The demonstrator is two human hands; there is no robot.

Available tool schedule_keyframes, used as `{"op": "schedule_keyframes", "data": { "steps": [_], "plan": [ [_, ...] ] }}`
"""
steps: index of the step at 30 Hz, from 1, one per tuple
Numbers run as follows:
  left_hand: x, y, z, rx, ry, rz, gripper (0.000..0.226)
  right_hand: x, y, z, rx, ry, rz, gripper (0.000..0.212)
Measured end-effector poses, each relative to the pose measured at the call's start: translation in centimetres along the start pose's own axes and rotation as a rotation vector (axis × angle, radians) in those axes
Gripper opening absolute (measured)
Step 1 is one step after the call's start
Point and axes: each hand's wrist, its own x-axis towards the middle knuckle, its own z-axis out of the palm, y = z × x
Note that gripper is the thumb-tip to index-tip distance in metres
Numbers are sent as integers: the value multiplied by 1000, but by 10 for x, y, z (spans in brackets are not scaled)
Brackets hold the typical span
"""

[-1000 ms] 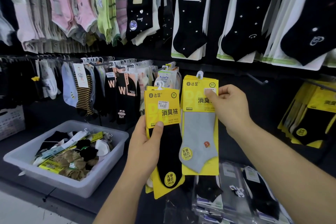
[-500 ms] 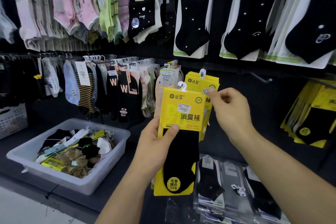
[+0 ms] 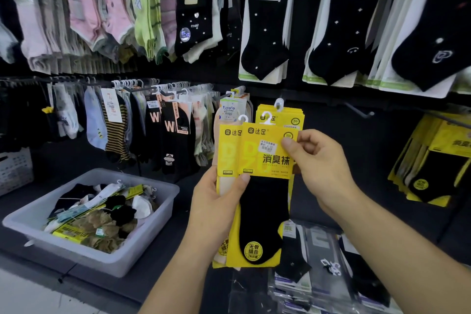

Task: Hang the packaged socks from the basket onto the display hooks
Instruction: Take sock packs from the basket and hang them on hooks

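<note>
I see right hand (image 3: 318,160) now off hung yellow packs (image 3: 280,116), its grip pinching top right corner of black-sock pack (image 3: 265,155); left hand (image 3: 216,201) grasps same pack's left edge, thumb in front; pack just below hung stack, unhung; hanging likely next; basket (image 3: 119,261) left, part full.

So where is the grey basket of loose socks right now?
The basket sits lower left in the head view, on the dark ledge, left of the left hand and below the row of hanging socks.
</note>
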Motion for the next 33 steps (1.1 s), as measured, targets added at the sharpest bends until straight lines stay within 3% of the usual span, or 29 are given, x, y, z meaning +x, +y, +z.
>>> {"op": "schedule_keyframes", "data": {
  "steps": [4, 9, 12, 14, 22, 33],
  "plan": [
    [1, -1, 0, 0, 1, 16, 23, -4, 2, -1, -9, -31, -46, 3],
    [3, -4, -6, 70, -1, 1, 23, -4, -6, -1, -8, -20, -88, 13],
    [3, -7, -5, 100, -14, -12, 24, 3, -21, -1, -97, -13, -167, 4],
    [2, -6, -4, 106, -26, -11, 25, 8, -29, -1, -181, -29, -193, 11],
    [0, -3, -6, 114, -2, 15, 26, 15, -42, -4, -360, -180, -163, 9],
    [-2, -5, -2, 110, 50, 13, 37, 17, -39, -2, -525, -160, -167, 19]
  ]
}}
